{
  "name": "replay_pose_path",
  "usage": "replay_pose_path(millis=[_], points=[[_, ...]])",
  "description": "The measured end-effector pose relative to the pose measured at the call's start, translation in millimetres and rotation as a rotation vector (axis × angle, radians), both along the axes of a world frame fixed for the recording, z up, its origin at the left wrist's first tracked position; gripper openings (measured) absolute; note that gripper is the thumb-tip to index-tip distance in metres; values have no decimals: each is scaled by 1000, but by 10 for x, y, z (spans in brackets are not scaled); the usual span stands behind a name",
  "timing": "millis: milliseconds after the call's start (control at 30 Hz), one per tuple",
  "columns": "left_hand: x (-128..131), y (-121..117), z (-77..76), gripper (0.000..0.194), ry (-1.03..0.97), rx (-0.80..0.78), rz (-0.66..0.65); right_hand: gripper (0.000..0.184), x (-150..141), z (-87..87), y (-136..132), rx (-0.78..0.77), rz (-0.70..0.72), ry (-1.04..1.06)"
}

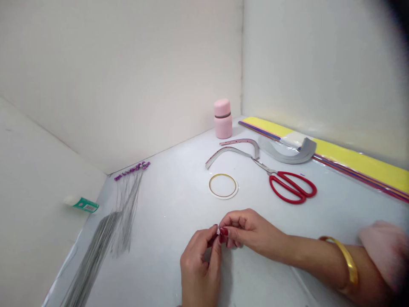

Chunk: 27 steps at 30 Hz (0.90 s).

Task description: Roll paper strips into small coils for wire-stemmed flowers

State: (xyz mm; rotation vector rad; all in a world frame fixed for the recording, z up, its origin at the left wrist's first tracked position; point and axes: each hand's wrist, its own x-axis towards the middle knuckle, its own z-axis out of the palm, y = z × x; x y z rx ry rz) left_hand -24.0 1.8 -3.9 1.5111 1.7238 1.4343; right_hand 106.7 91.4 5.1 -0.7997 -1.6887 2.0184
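At the front of the table my left hand [201, 260] and my right hand [247, 230] meet at the fingertips. A small whitish piece [219, 231] shows between them, pinched from both sides; the fingers hide most of it, so its kind cannot be made out. Just beyond the hands lies a narrow roll of white tape [223, 186]. Scissors with red handles [292, 187] rest behind my right hand, their blades touching a thin curved strip [228, 150]. A second curved strip [243, 141] with reddish dots lies behind it.
A pink lidded bottle [223, 119] stands near the back corner. Along the right wall lie yellow sheets [351, 155] and a curled grey strip [297, 155]. On the left are purple-tipped wire stems [132, 170], a bundle of grey wires [92, 256] and a green-labelled item [84, 204].
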Motion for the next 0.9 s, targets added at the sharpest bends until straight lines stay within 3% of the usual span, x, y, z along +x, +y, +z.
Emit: replay_pose_path(millis=[233, 533, 900], points=[[-14, -4, -25, 20, -16, -29, -16, 22, -7, -3, 3, 5, -7, -13], [2, -2, 8, 18, -40, -51, -10, 17, 29, -58, -15, 178, 26, -9], [-5, 13, 34, 9, -153, -110, 26, 20, 85, -49, 12, 730, 99, -78]])
